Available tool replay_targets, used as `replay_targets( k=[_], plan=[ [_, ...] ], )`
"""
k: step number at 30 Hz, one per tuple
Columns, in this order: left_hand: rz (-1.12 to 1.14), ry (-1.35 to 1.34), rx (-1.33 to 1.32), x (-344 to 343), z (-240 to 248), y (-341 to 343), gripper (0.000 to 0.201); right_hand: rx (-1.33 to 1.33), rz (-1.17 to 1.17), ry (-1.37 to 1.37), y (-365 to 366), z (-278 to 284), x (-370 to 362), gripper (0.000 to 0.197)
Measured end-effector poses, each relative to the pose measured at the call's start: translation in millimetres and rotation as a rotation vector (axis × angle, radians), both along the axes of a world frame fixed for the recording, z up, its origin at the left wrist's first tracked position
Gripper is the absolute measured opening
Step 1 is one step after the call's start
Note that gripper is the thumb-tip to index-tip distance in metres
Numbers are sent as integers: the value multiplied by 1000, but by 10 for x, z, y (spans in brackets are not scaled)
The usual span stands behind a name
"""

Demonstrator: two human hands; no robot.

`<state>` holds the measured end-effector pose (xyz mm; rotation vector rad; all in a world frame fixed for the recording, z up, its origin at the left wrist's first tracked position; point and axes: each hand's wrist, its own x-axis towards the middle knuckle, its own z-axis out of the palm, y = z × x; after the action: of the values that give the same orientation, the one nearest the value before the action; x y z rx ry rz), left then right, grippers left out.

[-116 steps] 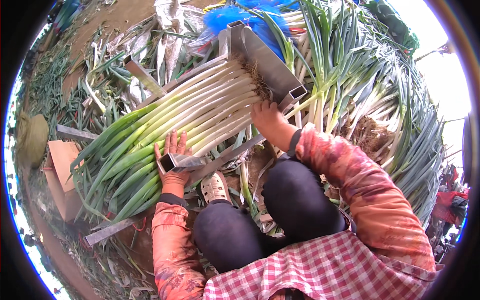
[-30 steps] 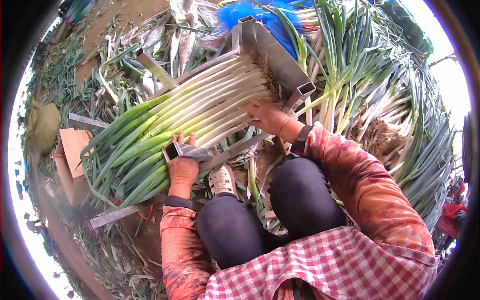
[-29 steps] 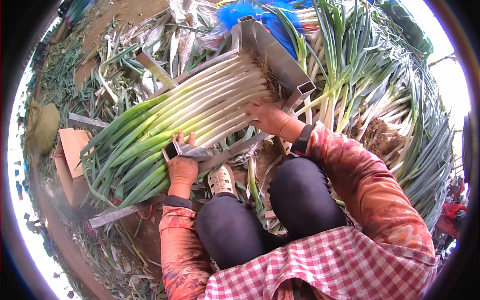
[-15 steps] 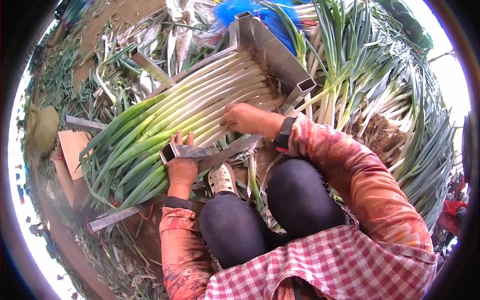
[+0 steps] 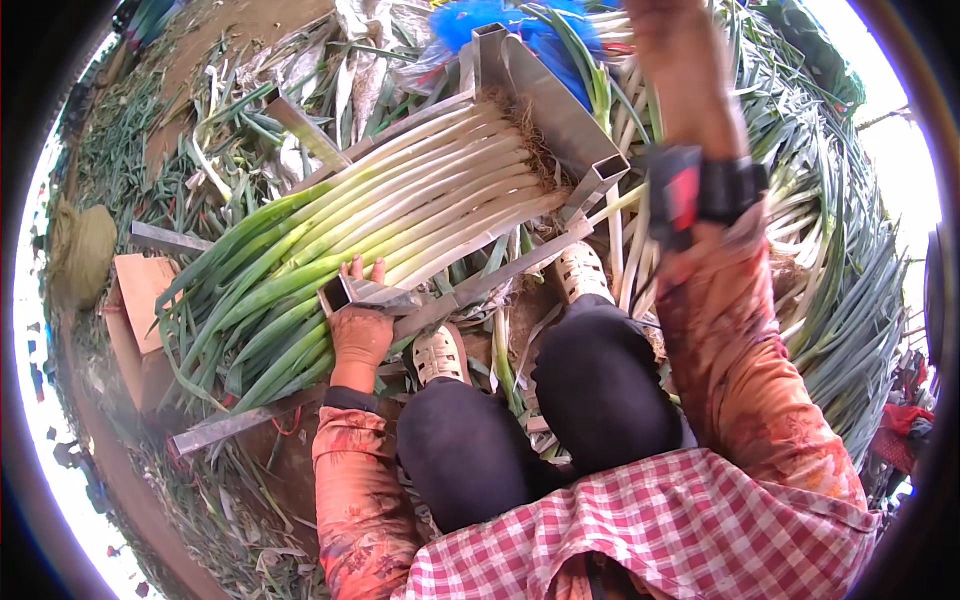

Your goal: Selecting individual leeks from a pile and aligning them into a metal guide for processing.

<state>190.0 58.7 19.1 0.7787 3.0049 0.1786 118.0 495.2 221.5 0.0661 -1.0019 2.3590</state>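
Observation:
A row of long green onions lies side by side in a metal frame, roots against its upright end plate and green leaves out to the left. My left hand is at the near side of the row, behind a square metal post that hides its middle. Its fingertips show beyond the post, apart and stretched against the onions. My right hand is blurred at the top right, above a big heap of green onions. Its fingers are smeared and cut by the upper edge, so any held thing is hidden.
Blue plastic netting lies behind the frame's end plate. A cardboard piece and an olive-coloured sack are at the left. Loose leaves cover the ground. My shoes stand close beside the frame's near rail.
My right hand has left the onions in the frame and swung up and right over the heap. The left hand stays near the post. My right shoe now shows.

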Motion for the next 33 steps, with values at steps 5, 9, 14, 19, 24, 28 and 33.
replay_targets(
  k=[5, 9, 14, 19, 24, 28, 33],
  plan=[
    [32, 42, -91, 62, 21, -158, 72, -302, -121, -377, 41, -3, 196, 33],
    [25, 45, -69, 74, -8, -177, 73, 543, 22, -465, -524, -252, 554, 20],
    [11, 66, -88, 68, 55, -183, 69, 1550, 310, -147, -1650, -791, 527, 31],
    [-32, 118, 31, 52, 6, -183, 57, 1962, 582, -158, -2035, -1477, 560, 30],
    [-52, 119, 70, 61, 64, -201, 50, 1591, 535, -150, -1865, -1967, 639, 22],
    [17, 77, 78, 170, 112, -202, 55, 1636, 390, -8, -1697, -2034, 760, 23],
    [49, 58, 93, 188, 128, -213, 57, 1746, 359, -192, -1490, -1998, 832, 20]
  ],
)
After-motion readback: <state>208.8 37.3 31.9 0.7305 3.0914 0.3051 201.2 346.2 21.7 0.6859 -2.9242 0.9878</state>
